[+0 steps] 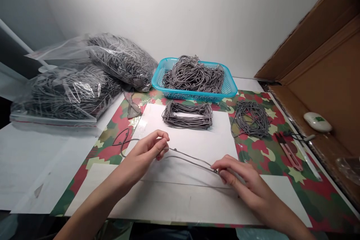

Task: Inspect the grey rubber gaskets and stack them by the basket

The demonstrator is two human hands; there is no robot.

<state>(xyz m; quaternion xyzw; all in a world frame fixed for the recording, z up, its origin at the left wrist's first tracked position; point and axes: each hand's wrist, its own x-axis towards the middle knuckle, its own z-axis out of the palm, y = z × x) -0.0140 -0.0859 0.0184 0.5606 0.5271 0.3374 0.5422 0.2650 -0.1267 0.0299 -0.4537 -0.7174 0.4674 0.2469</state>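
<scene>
A thin grey cord (pixel 191 161) runs in two strands between my hands, above white paper. My left hand (pixel 150 148) pinches it at the left, and a loop of it trails out beyond that hand onto the camouflage cloth. At the right, my right hand (pixel 236 176) holds the strands between thumb and fingers, near a small dark knob on the cord. Just behind the hands lies a rectangular stack of grey cords (pixel 187 122) on the paper. A looser pile of cords (pixel 251 119) rests on the cloth to the right.
A blue basket (pixel 194 95) full of grey cords stands at the back. Clear bags of cords (pixel 70 93) fill the left. Red-handled snips (pixel 289 153) and a white pen-like tool (pixel 308 161) lie right, near a white mouse-like object (pixel 317 122) beside cardboard.
</scene>
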